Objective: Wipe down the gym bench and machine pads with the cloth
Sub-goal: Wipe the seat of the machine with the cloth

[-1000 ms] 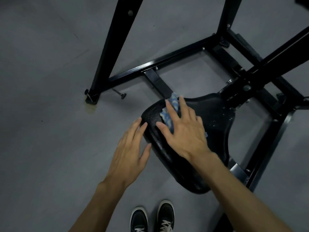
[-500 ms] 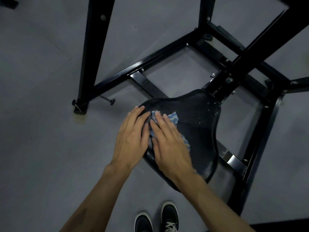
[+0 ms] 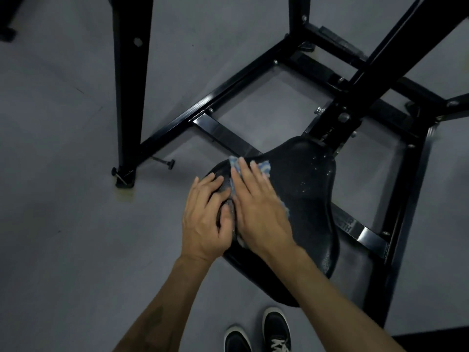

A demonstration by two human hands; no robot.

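We see the black machine frame (image 3: pixel 253 72) ringing the seat pad (image 3: pixel 304 199), which sits centre-right with droplets on its far part. Since a second ago our right hand (image 3: pixel 261 214) has swept the cloth (image 3: pixel 264 165) from the pad's middle to its left edge, so we judge that edge nearly done and the right side left. Our left hand (image 3: pixel 205 219) has moved in, flat and relaxed, steadying the rim. Most of the cloth hides beneath straight right fingers; the frame's label is unreadable.

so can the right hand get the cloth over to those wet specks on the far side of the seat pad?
Probably yes: the right hand presses the cloth flat, and bare seat pad lies between it and the droplets.
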